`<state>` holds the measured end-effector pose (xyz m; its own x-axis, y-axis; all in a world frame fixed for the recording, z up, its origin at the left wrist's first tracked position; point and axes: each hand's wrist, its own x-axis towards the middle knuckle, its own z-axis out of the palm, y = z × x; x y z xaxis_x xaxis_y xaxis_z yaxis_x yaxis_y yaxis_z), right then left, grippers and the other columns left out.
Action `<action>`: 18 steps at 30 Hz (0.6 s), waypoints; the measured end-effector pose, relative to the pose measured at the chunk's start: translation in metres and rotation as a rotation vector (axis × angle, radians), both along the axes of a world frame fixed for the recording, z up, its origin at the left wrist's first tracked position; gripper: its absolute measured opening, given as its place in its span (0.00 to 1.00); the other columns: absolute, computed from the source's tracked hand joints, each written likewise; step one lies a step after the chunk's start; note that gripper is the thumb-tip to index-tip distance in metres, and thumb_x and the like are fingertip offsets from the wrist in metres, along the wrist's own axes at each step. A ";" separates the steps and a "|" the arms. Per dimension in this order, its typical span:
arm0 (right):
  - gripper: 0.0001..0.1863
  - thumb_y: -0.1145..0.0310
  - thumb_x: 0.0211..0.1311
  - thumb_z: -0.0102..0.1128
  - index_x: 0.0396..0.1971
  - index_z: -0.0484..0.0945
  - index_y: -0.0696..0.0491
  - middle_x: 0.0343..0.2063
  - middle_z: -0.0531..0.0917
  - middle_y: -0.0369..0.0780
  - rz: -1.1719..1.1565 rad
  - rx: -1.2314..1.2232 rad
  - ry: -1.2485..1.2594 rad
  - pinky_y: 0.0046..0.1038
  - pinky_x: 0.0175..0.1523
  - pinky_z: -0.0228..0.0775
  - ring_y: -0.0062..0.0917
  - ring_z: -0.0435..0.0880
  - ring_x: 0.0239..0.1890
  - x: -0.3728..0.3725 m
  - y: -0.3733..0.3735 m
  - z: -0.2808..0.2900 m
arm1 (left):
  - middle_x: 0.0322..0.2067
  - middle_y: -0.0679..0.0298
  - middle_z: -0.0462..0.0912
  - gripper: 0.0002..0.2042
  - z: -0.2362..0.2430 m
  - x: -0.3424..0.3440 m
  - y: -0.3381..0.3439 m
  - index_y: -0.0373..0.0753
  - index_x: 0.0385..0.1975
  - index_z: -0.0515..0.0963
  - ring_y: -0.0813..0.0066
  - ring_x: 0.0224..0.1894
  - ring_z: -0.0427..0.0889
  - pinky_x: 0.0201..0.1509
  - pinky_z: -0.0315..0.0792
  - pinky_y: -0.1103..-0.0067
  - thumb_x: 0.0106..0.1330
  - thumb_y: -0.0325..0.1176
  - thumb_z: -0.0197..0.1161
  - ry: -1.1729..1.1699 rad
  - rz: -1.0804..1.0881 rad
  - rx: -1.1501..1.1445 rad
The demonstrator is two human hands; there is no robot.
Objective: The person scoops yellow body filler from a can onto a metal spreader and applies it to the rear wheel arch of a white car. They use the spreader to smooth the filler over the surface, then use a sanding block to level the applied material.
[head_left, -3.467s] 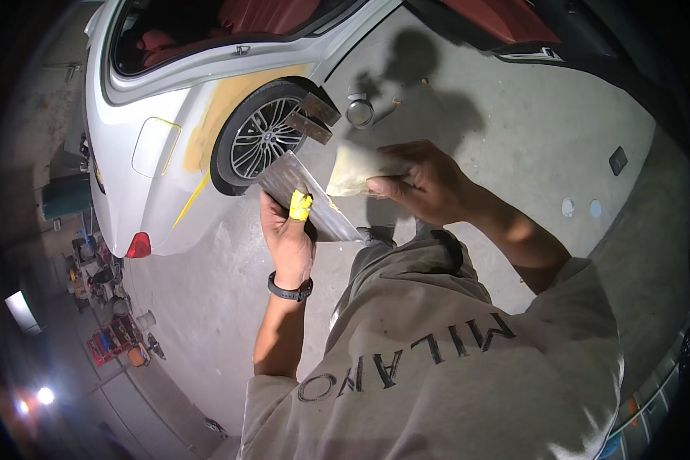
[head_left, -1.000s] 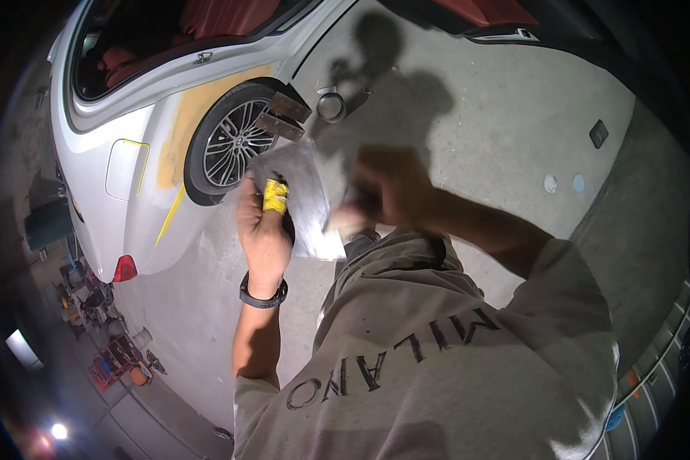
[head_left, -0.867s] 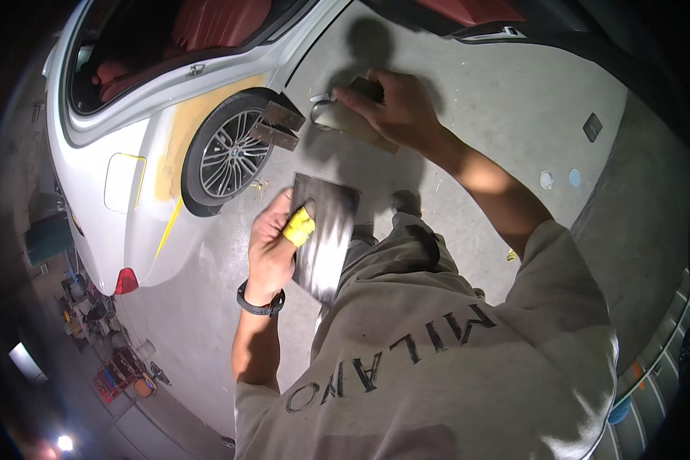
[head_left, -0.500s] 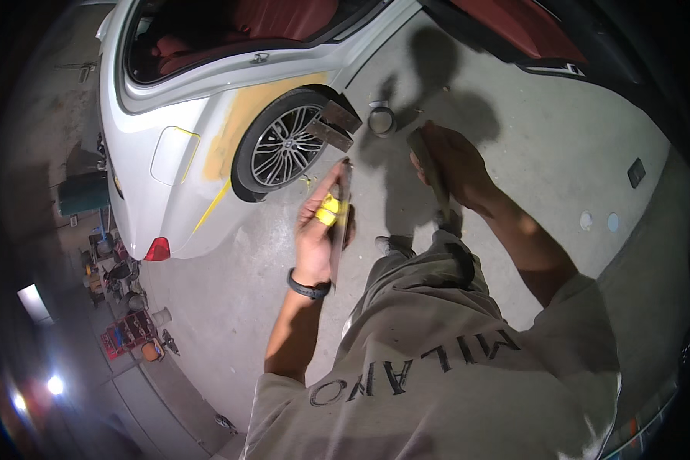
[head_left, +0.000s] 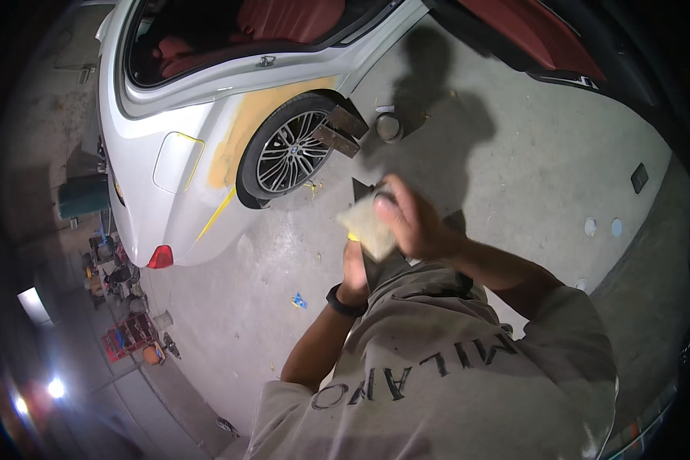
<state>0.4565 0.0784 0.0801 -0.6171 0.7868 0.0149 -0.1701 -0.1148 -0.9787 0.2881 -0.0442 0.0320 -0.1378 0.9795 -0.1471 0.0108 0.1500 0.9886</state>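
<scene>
My right hand (head_left: 412,222) is closed around a pale, square-edged flat spreader (head_left: 366,228), blurred by motion. Beneath and behind it is a dark flat plate (head_left: 383,270), whose pointed corner shows beyond the spreader. My left hand (head_left: 353,268), with a black band at its wrist, supports this plate from the left; the spreader covers most of its fingers. A bit of bright yellow (head_left: 353,237) shows at those fingers. Whether the spreader touches the plate, I cannot tell.
A white car (head_left: 180,222) with a tan filler patch (head_left: 241,126) around its rear wheel (head_left: 291,153) stands ahead left. Brown metal blocks (head_left: 337,132) and a round can (head_left: 389,128) are beside the wheel. Blue scrap (head_left: 299,300) lies on the floor; a red crate (head_left: 126,335) is far left.
My hands have come together in front of my body from being apart. The right hand moved left and down, turning its spreader flat over the plate; the left moved right and down.
</scene>
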 end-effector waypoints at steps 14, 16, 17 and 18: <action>0.28 0.64 0.65 0.67 0.67 0.78 0.46 0.61 0.77 0.39 -0.055 1.311 -0.023 0.39 0.69 0.75 0.34 0.78 0.61 -0.098 -0.016 -0.040 | 0.62 0.55 0.77 0.27 0.045 -0.142 0.052 0.29 0.73 0.61 0.70 0.61 0.78 0.67 0.74 0.74 0.73 0.19 0.49 -0.644 0.145 -0.133; 0.29 0.67 0.63 0.67 0.66 0.77 0.50 0.63 0.76 0.40 -0.193 1.013 -0.232 0.31 0.64 0.77 0.32 0.77 0.61 -0.103 -0.004 -0.054 | 0.60 0.53 0.78 0.29 0.054 -0.170 0.058 0.29 0.73 0.62 0.69 0.57 0.81 0.62 0.77 0.74 0.69 0.16 0.44 -0.453 0.195 -0.279; 0.26 0.68 0.63 0.68 0.62 0.80 0.54 0.59 0.78 0.41 0.077 1.167 -0.739 0.33 0.64 0.77 0.32 0.79 0.58 -0.101 0.003 -0.057 | 0.59 0.52 0.78 0.30 0.057 -0.187 0.063 0.28 0.72 0.62 0.69 0.55 0.83 0.61 0.79 0.74 0.67 0.15 0.42 -0.477 0.174 -0.352; 0.23 0.72 0.61 0.69 0.58 0.83 0.54 0.55 0.81 0.41 0.099 1.066 -0.732 0.35 0.63 0.78 0.34 0.81 0.57 -0.104 0.000 -0.057 | 0.58 0.52 0.79 0.32 0.057 -0.198 0.064 0.28 0.72 0.62 0.68 0.54 0.84 0.58 0.80 0.73 0.64 0.14 0.40 -0.510 0.195 -0.313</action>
